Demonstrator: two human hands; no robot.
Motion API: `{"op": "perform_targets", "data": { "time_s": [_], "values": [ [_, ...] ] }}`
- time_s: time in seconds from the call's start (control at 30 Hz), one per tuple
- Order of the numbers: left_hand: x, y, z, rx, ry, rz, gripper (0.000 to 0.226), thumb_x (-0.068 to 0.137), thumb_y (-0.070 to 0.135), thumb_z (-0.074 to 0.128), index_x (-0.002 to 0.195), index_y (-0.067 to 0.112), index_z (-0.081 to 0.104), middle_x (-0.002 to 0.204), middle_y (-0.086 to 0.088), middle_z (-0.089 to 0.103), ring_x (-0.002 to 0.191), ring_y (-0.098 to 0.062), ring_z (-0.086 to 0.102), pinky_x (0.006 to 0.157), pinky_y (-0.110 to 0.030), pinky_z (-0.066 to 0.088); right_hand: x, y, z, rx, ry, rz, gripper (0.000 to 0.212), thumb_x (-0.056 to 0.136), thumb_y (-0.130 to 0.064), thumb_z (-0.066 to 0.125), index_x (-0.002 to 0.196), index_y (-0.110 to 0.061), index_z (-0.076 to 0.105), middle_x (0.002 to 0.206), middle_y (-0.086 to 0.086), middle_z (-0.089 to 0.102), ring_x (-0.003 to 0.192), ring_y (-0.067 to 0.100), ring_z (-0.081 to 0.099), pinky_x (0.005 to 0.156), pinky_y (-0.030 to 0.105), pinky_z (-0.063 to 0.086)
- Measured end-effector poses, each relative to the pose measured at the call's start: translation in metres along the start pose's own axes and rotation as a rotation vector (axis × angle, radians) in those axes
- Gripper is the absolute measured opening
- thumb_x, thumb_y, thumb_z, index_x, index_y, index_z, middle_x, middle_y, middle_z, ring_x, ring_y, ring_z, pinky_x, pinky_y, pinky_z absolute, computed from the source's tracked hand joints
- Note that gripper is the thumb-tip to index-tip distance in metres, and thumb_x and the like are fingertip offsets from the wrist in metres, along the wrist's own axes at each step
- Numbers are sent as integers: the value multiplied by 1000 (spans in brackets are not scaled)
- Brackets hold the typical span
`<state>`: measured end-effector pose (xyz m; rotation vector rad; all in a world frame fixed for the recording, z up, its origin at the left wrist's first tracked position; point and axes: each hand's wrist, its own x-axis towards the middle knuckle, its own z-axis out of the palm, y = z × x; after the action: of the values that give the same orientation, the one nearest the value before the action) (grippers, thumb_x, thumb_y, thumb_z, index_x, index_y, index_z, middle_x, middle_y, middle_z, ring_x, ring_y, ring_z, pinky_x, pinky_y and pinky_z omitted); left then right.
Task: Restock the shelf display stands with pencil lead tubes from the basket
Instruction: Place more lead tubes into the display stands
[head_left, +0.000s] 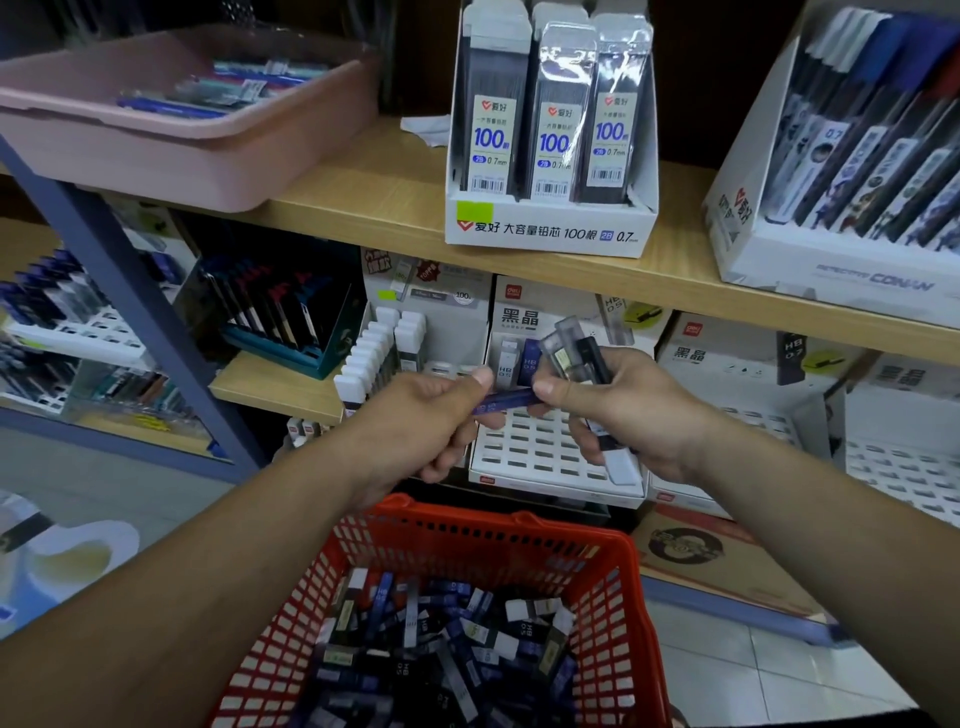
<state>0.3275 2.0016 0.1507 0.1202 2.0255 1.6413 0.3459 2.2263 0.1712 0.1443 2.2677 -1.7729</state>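
Head view: the left hand (426, 421) pinches one end of a blue tube (511, 401) between thumb and curled fingers. The tube lies nearly level in the air between the two hands. The right hand (639, 415) has its thumb on the other end of that tube, and its fingers are wrapped round a bundle of tubes (576, 358). The bundle sticks up above the fist, with one white cap poking out below.

Both hands hover just in front of a white slotted stand (540, 447) at the front edge of the lower shelf. Most of its visible slots are unfilled. Just left of it, another stand holds a row of white-capped tubes (374, 353).

Below the hands, at the bottom edge of the view, sits the red basket (613, 597). It is piled with loose tubes (441, 649), blue, black and white-capped, lying every way.

On the upper shelf (363, 197), near its front edge, stands a white box of lead packs (550, 156) marked 100 and 0.7 mm. A pink tray (182, 145) with pens overhangs the shelf's left end, and a second display box (831, 270) stands at the right.
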Motion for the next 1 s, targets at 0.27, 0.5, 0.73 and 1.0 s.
{"op": "perform_targets", "data": {
  "time_s": [0.27, 0.5, 0.73, 1.0],
  "values": [
    [7, 7, 4, -352, 94, -14, 28, 111, 22, 46, 121, -2, 57, 78, -20, 69, 56, -23, 59, 48, -29, 44, 6, 8, 6, 20, 64, 105, 31, 99, -33, 69, 115, -7, 64, 78, 10, 75, 49, 24, 45, 51, 30, 47],
    [16, 0, 6, 11, 348, 243, 10, 100, 9, 65, 109, 11, 70, 92, -11, 75, 70, -7, 69, 58, -22, 56, 1, 15, -5, 96, 116, 203, 41, 94, -38, 74, 114, -3, 64, 71, 13, 66, 49, 22, 46, 48, 33, 42],
    [64, 15, 17, 478, 429, 466, 20, 93, 10, 73, 110, 19, 76, 88, 11, 70, 70, 2, 63, 69, -13, 52, -7, 25, -22, 320, -28, 482, 30, 92, -36, 77, 109, -15, 63, 70, 4, 51, 49, 15, 37, 45, 24, 33],
    [95, 12, 24, 612, 398, 514, 17, 90, 8, 75, 98, 22, 71, 86, 5, 72, 81, -17, 68, 76, -27, 55, -12, 29, -32, 475, -93, 519, 27, 97, -9, 61, 124, -9, 62, 81, 8, 61, 56, 18, 50, 52, 30, 48]
  ]
}}
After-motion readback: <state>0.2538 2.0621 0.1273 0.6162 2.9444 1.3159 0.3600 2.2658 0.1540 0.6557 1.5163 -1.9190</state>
